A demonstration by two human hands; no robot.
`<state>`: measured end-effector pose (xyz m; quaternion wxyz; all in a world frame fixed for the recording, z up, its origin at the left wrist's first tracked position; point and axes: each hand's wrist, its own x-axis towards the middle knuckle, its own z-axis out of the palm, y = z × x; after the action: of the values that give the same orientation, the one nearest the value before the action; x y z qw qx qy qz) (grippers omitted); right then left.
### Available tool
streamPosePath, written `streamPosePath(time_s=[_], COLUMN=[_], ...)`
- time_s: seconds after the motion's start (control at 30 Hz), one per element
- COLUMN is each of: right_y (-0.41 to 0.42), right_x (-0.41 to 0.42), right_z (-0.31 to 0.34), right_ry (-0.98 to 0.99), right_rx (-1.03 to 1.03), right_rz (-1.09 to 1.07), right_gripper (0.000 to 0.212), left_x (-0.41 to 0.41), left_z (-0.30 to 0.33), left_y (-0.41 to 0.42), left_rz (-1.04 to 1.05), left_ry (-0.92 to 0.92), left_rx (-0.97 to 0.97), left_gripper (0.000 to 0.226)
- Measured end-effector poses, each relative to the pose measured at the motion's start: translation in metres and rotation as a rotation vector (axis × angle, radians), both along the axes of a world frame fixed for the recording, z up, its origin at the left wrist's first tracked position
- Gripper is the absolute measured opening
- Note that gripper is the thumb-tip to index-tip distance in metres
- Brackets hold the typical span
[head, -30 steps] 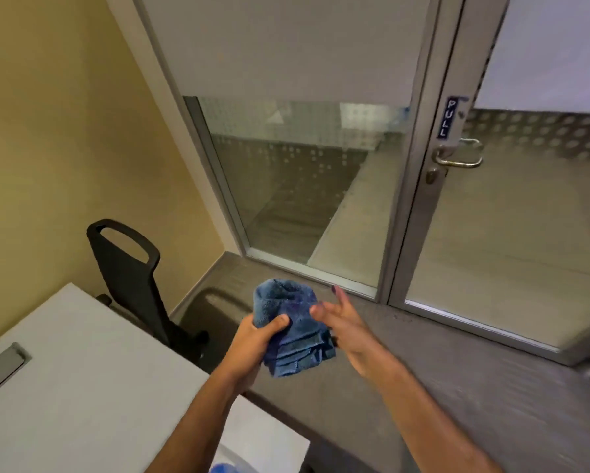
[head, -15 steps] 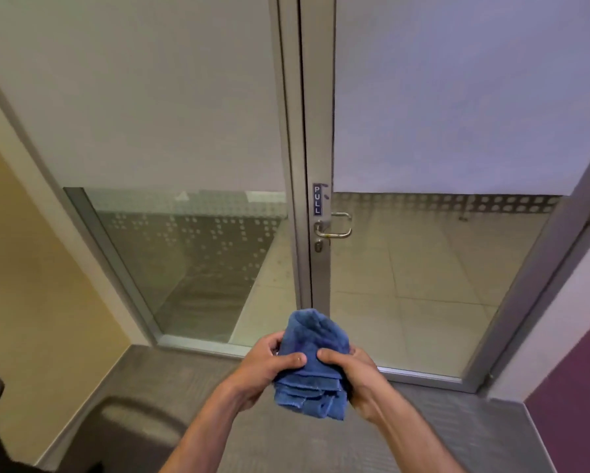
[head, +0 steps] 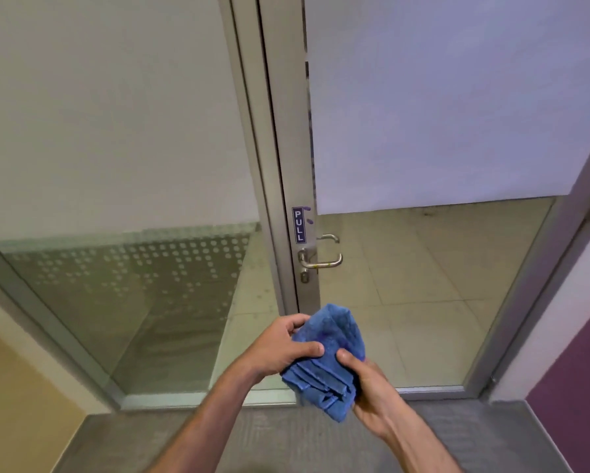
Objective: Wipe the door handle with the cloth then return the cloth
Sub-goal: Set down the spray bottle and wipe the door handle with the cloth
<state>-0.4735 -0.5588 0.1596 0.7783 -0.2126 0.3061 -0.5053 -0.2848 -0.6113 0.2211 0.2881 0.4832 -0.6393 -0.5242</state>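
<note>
A folded blue cloth [head: 327,356] is held between both hands at lower centre. My left hand [head: 279,346] grips its left side with the thumb on top. My right hand [head: 372,390] grips its lower right side from beneath. Straight ahead and above the cloth, a silver lever door handle [head: 322,262] sticks out from the metal frame of a glass door [head: 423,285], with a keyhole just below it and a blue PULL sign [head: 299,225] above. The hands are well short of the handle and nothing touches it.
A fixed glass panel [head: 133,302] with a dotted frosted band stands left of the door. A yellow wall [head: 17,397] closes the left side and a purple wall [head: 580,397] the right. Grey carpet [head: 286,438] runs up to the door sill.
The view has swung right and come closer to the door, so the handle now looks larger and nearer. The desk and chair have left the view. Both hands stay shut on the cloth.
</note>
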Motion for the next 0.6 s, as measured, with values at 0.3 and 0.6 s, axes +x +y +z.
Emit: streamPosePath(time_s=[0.3,0.6], right_y=[-0.093,-0.193], right_x=[0.021,0.012], right_z=[-0.011,-0.03], right_ry=[-0.169,-0.081], right_rx=[-0.043,-0.064], right_rz=[-0.185,-0.524], right_gripper=[0.051,0.05], left_x=[0.02,0.027], left_z=[0.018,0.054], left_y=[-0.134,-0.289], left_rz=[-0.348,-0.615], left_ry=[-0.428,-1.184], left_rx=[-0.305,-1.208], left_gripper=[0.051,0.07])
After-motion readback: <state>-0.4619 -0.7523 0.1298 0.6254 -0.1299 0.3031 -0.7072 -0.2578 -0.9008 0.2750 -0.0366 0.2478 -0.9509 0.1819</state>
